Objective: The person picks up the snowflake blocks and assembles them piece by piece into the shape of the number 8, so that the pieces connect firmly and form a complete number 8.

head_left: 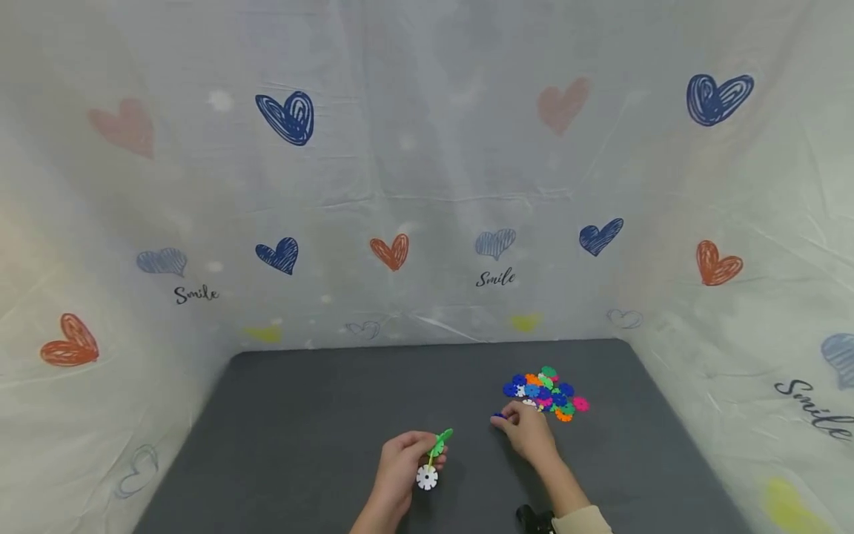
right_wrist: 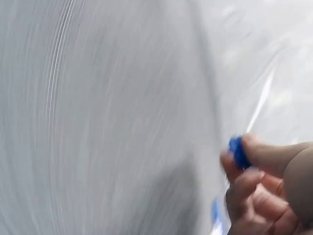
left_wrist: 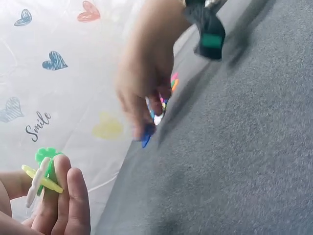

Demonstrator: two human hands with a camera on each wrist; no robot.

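Observation:
Between thumb and fingers my left hand (head_left: 402,463) holds a small chain of notched plastic discs: green discs (head_left: 438,446), a yellow disc (left_wrist: 43,179) seen edge-on and a white disc (head_left: 427,477) at the lower end. Over the table to its right, my right hand (head_left: 527,430) pinches a blue notched disc (right_wrist: 238,152) between thumb and fingertip. Just beyond that hand lies a loose pile of notched discs (head_left: 559,399) in blue, orange, green, pink and white. Part of the pile is hidden behind the right fingers.
The dark grey table (head_left: 320,415) runs back to a pale curtain (head_left: 427,148) printed with hearts and the word Smile. A black device (head_left: 534,519) sits at the right wrist, by the beige sleeve (head_left: 582,521).

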